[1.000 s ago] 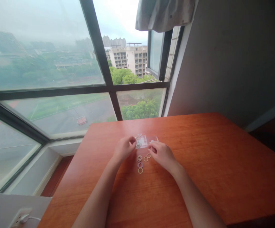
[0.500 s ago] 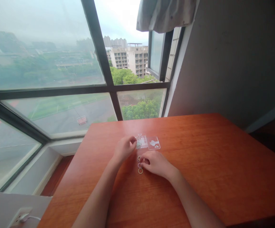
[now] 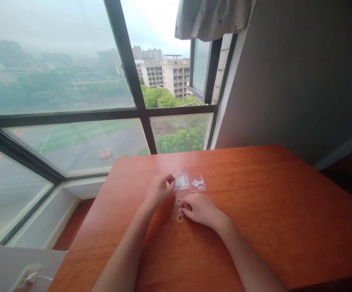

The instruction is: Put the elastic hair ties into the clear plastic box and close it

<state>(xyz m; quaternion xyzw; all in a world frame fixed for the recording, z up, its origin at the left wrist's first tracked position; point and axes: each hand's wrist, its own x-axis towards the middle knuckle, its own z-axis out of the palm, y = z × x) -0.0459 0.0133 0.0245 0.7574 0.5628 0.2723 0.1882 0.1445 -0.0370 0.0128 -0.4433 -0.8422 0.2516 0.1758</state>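
My left hand (image 3: 159, 190) rests on the wooden table (image 3: 255, 202), its fingers curled and pinching the edge of a clear acrylic tag (image 3: 182, 181). A second clear tag (image 3: 197, 183) with a white print lies just right of it. My right hand (image 3: 199, 209) lies below the tags with its fingertips pinched over small metal rings (image 3: 179, 202). One ring (image 3: 179, 218) lies loose just left of that hand. Whether a ring is between the right fingers is hidden.
A large window (image 3: 72, 101) runs along the far and left sides of the table. A grey wall (image 3: 300, 81) stands to the right. A white socket with a plug (image 3: 26, 278) sits at the lower left. The table's near and right parts are bare wood.
My right hand has drawn back from the second tag down to the rings, uncovering that tag. My left hand has stayed on the first tag.
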